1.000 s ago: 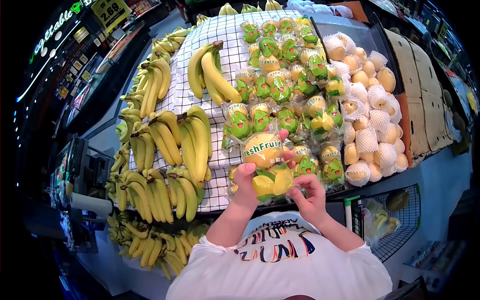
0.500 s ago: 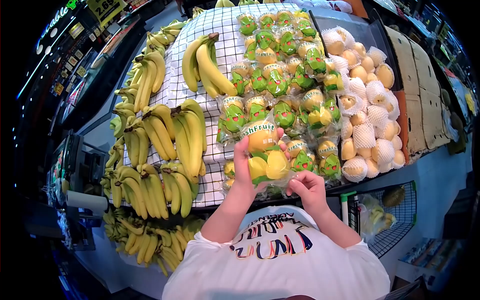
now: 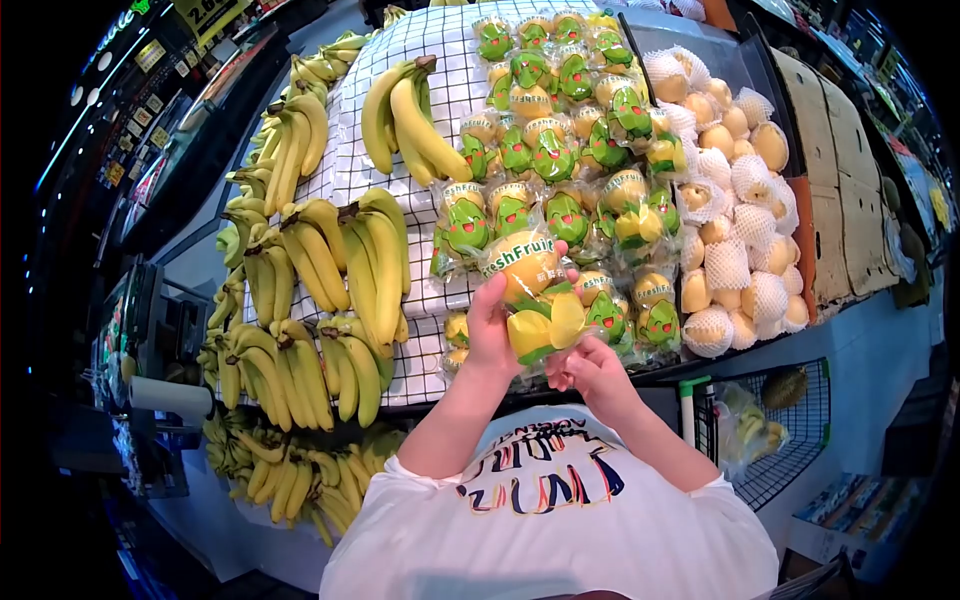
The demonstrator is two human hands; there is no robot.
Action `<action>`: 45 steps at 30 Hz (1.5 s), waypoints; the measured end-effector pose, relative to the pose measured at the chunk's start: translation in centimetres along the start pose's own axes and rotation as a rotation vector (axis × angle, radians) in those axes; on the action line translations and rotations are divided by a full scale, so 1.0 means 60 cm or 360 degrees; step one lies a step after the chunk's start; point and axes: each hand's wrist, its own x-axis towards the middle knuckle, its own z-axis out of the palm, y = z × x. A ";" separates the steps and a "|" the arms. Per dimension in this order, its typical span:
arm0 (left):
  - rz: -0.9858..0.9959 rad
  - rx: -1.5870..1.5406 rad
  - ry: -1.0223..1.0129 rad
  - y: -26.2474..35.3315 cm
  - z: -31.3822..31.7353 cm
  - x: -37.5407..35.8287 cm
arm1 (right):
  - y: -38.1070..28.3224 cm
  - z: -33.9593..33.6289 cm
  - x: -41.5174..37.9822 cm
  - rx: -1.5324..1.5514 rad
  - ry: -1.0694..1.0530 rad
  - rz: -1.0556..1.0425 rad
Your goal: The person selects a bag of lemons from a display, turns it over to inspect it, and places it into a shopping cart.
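My left hand (image 3: 492, 330) is wrapped around a clear plastic bag of fruit (image 3: 528, 268), held up over the front of the display. The bag has a round yellow-orange fruit showing behind "FreshFruit" lettering, with printed yellow fruit and green leaves below it. At its lower right corner, my right hand (image 3: 592, 372) has its fingers curled together against the plastic edge. Behind the held bag lie rows of similar bags (image 3: 553, 150), many printed with a smiling green cartoon.
Bunches of bananas (image 3: 375, 265) line the left of the grid-patterned cloth (image 3: 345, 110). To the right sit pale round fruits in white foam nets (image 3: 755, 225), beside cardboard (image 3: 828, 190). A shopping cart (image 3: 790, 450) with bagged goods and a spiky fruit (image 3: 785, 387) stands at lower right.
The right hand has slid left and slightly down along the bag's lower edge, its fingers curling in more. The left hand keeps hold of the bag, which is turned a little.
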 end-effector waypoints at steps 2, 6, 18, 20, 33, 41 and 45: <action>-0.0044 -0.0009 -0.0018 -0.004 -0.002 -0.001 | 0.006 0.001 -0.003 -0.0001 0.0010 0.0031; -0.0173 -0.0301 0.0005 -0.014 -0.018 0.008 | 0.001 0.009 -0.005 -0.0030 0.0021 -0.0071; -0.0278 -0.0616 0.0138 -0.036 -0.028 0.010 | 0.000 0.020 -0.011 -0.0240 0.0129 -0.0267; -0.0258 -0.0631 0.0204 -0.037 -0.024 0.010 | -0.003 0.022 -0.013 -0.0258 0.0164 -0.0269; -0.0101 -0.0572 0.0288 -0.041 -0.012 0.021 | 0.010 -0.001 -0.019 0.0230 0.0128 -0.0225; 0.0025 -0.0025 0.0143 -0.020 -0.010 0.007 | 0.032 0.001 -0.026 0.0546 0.0091 -0.0021; 0.0076 0.0101 0.0178 -0.017 -0.003 0.001 | 0.035 0.001 -0.030 0.0447 0.0118 -0.0040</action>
